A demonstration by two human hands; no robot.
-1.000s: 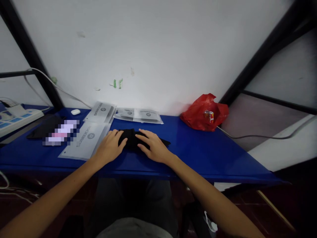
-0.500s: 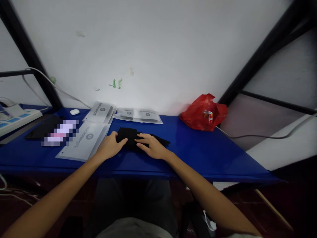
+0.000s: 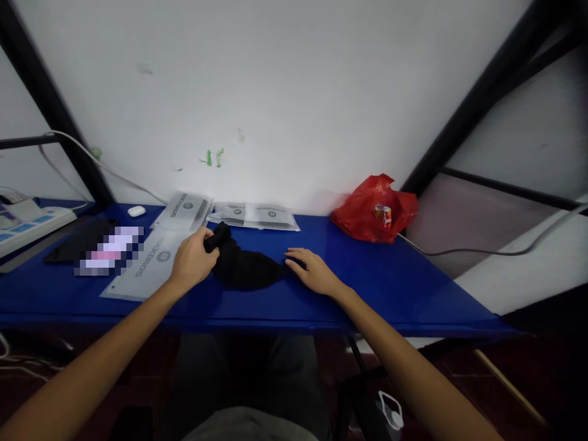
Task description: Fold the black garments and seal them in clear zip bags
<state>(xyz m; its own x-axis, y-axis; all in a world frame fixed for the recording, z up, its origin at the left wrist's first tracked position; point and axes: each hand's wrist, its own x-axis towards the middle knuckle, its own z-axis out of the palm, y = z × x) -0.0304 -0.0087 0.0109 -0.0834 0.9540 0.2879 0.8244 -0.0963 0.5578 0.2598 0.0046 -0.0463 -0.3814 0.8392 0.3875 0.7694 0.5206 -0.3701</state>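
A piece of black cloth (image 3: 248, 269) lies bunched on the blue table, its right end narrowing to a point. At its left end my left hand (image 3: 195, 254) is closed, thumb and fingers gripping a raised fold of the fabric. My right hand (image 3: 315, 271) rests low over the table just right of the cloth's tapered end, with its fingers stretched out and slightly apart. Whether those fingertips touch the fabric is hard to make out.
Frosted printed pouches (image 3: 271, 215) lie along the wall, with another pouch (image 3: 154, 263) at left. Further left are a blurred phone (image 3: 110, 251), a small white case (image 3: 136, 211) and a power strip (image 3: 41, 228). A red plastic bag (image 3: 362, 211) sits at back right.
The folded black cloth has loosened into a bunched, elongated shape. My left hand has drawn slightly left with its end lifted; my right hand has moved right, off the cloth's middle.
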